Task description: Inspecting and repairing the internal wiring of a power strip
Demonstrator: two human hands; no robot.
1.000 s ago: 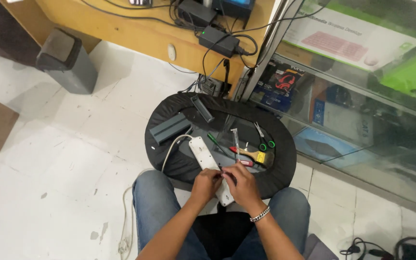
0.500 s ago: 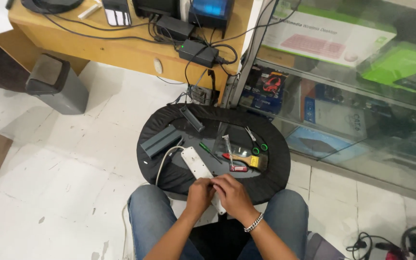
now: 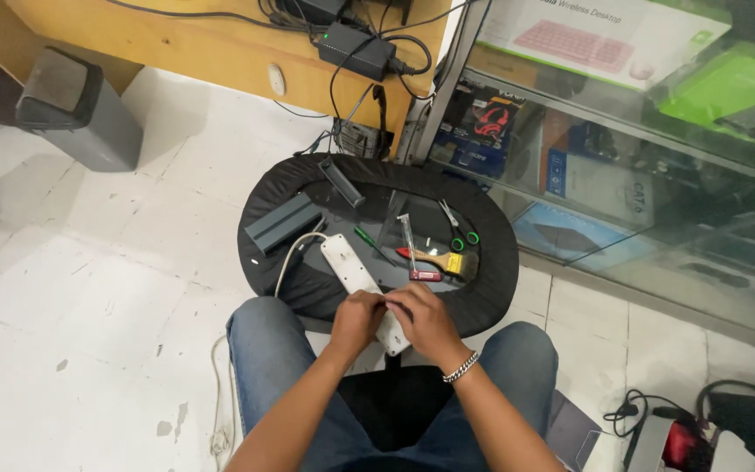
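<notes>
Sitting over the round black fabric-rimmed table with its dark glossy top, I have both hands on the near end of the long white plastic power strip, which lies slanting across the table's front edge toward my lap. Beyond the table stands a glass display case to the right, holding boxed goods, and a pale wooden desk ahead, with a black power brick and tangled cables on it; a grey plastic bin sits on the white tiled floor at upper left.

On the table, going down in size: a flat dark grey metal case at the left, a slim black bar at the back, a wooden-handled paintbrush with a yellow band, small scissors with green-rimmed handles, a green-handled screwdriver just beside the strip, and a small red piece near my right hand.

My left hand has its grip closed on the strip's end from the left; my right hand, a metal chain bracelet at its wrist, covers the same end from the right, fingers curled down over it. What the fingertips pinch between them is hidden.

I judge this to be close fingertip work at the strip's end, perhaps at a screw or seam. A next move would call for a steady hold with the left while the right works finely
</notes>
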